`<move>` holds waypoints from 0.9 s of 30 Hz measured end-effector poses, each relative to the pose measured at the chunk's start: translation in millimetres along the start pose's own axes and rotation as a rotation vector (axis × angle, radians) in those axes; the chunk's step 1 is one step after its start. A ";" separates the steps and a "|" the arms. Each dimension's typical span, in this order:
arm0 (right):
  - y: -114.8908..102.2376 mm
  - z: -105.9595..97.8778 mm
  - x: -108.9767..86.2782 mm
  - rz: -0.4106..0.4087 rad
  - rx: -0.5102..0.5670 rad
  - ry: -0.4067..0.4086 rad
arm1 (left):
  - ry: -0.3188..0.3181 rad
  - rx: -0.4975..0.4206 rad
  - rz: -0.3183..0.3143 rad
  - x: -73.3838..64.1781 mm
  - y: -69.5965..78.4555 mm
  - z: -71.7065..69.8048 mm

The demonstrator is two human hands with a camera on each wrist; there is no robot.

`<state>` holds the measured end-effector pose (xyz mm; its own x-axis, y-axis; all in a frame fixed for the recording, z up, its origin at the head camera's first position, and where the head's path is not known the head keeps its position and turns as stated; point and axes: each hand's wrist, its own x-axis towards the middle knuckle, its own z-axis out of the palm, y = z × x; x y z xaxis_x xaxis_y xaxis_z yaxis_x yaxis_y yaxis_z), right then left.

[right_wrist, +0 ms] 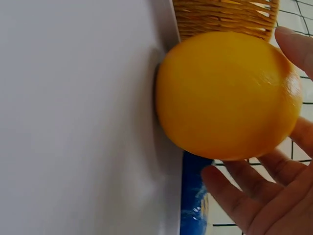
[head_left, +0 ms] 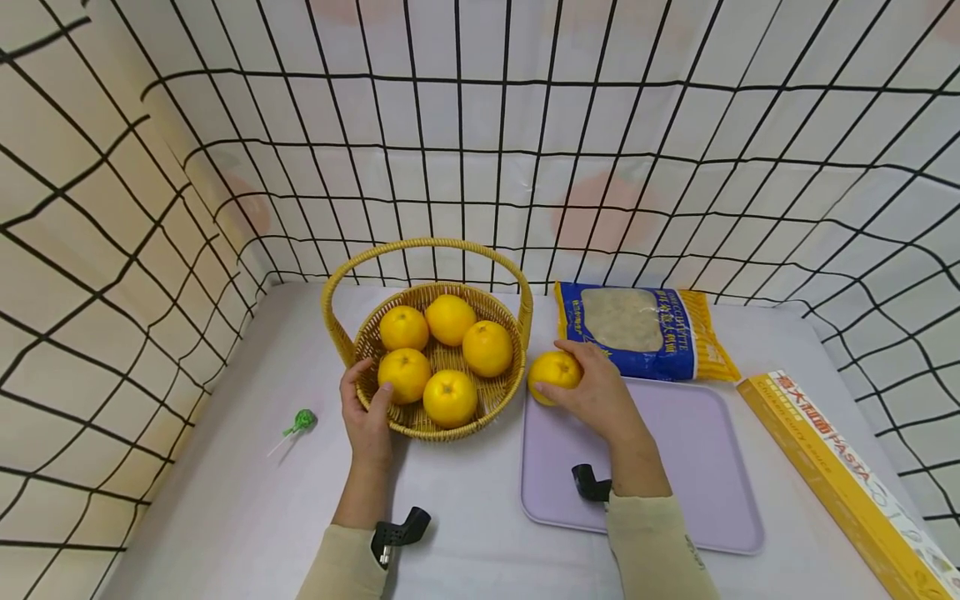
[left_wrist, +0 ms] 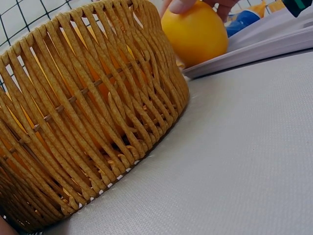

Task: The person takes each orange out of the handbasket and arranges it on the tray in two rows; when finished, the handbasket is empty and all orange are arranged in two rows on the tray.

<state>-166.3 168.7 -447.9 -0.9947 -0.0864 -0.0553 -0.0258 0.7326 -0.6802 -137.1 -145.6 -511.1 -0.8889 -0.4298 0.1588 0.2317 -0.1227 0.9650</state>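
A woven basket [head_left: 438, 435] with an arched handle holds several oranges [head_left: 450, 398]. My left hand [head_left: 367, 425] grips the basket's near left rim, thumb over the edge beside an orange. From the left wrist, the woven side of the basket [left_wrist: 93, 103] fills much of the view. My right hand [head_left: 600, 392] holds a single orange [head_left: 553, 375] at the far left corner of a lilac tray [head_left: 675, 467]. In the right wrist view, thumb and fingers curve around this orange [right_wrist: 227, 95], low against the tray's raised edge.
Behind the tray lies a blue and yellow pasta bag [head_left: 637, 331]. A long yellow pasta box [head_left: 847, 483] lies at the right. Left of the basket is a green-wrapped lollipop [head_left: 302, 420]. Black wire grid [head_left: 480, 150] encloses the back and sides.
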 end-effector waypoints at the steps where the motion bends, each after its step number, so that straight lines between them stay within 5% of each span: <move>1: 0.1 -1.1 -0.3 0.000 -0.001 -0.002 | 0.000 0.001 0.001 0.0 0.1 0.0; 15: -17.6 -19.5 -13.2 0.003 -0.015 0.035 | 0.000 0.007 0.011 0.6 -0.3 0.1; 27: -49.6 -18.8 -33.6 -0.312 0.131 0.118 | 0.000 0.010 -0.005 0.0 0.3 -0.7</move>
<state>-133.5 148.0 -398.5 -0.9457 -0.2083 0.2496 -0.3250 0.5900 -0.7391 -136.7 -146.3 -510.9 -0.8899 -0.4294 0.1540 0.2232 -0.1156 0.9679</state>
